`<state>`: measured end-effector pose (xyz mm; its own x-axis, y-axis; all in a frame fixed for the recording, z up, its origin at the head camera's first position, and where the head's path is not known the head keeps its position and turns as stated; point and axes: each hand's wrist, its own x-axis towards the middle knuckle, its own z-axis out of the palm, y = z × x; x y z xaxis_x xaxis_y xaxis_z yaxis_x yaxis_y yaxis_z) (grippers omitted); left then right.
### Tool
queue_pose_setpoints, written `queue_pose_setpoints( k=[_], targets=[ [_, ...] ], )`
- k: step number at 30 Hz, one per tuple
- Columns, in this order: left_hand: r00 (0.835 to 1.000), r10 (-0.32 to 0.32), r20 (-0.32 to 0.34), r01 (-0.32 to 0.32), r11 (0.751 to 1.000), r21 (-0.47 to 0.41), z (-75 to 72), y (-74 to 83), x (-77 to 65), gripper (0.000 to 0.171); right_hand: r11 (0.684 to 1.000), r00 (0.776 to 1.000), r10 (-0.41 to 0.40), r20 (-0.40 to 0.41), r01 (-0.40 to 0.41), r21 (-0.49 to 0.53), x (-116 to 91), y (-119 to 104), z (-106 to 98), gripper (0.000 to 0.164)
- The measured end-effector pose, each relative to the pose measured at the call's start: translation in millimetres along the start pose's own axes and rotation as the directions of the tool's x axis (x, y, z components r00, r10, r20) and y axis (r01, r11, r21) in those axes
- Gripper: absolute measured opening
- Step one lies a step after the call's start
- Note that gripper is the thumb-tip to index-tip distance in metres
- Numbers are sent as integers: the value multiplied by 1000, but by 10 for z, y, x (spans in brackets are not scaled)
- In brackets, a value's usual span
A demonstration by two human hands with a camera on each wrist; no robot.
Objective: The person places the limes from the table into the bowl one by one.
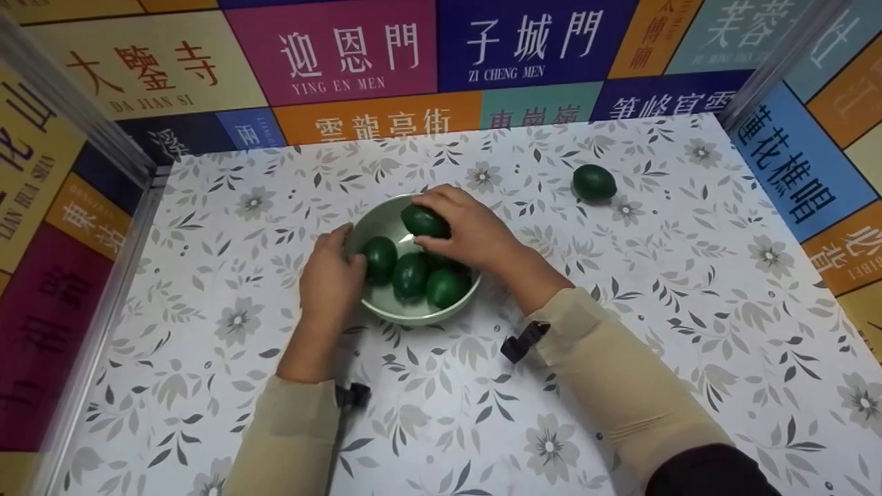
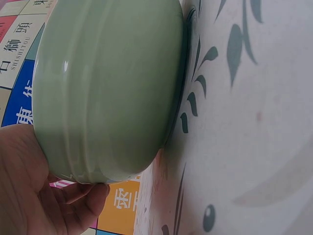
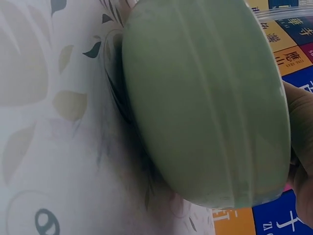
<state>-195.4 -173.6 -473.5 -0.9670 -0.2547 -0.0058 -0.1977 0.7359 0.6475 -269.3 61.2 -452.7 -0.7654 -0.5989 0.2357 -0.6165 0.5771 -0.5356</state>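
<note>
A pale green bowl stands on the patterned tabletop with several dark green limes in it. My left hand grips the bowl's left rim, thumb over the edge beside a lime and fingers round the outside. The left wrist view shows those fingers curled against the bowl wall. Over the far right of the bowl, my right hand holds one lime between thumb and fingers. In the right wrist view the bowl hides that lime, and only part of the hand shows.
Another lime lies on the tabletop at the far right, apart from the bowl. The white leaf-and-flower tabletop is bordered by colourful lettered panels at the back and both sides.
</note>
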Motion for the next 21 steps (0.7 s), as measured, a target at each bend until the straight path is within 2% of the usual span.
queue_pose_setpoints(
  k=[8,15,21],
  targets=[
    [1000,-6,10,5,1000,11,10,3,13,56,1000,999,-1,51,2,-26,77,7,97,61],
    [999,-22,29,22,1000,2,10,11,12,56,999,994,-2,110,7,-53,146,-7,118,60],
    [1000,-12,26,12,1000,7,3,-4,15,55,996,988,9,157,4,-84,190,1,136,60]
  ],
)
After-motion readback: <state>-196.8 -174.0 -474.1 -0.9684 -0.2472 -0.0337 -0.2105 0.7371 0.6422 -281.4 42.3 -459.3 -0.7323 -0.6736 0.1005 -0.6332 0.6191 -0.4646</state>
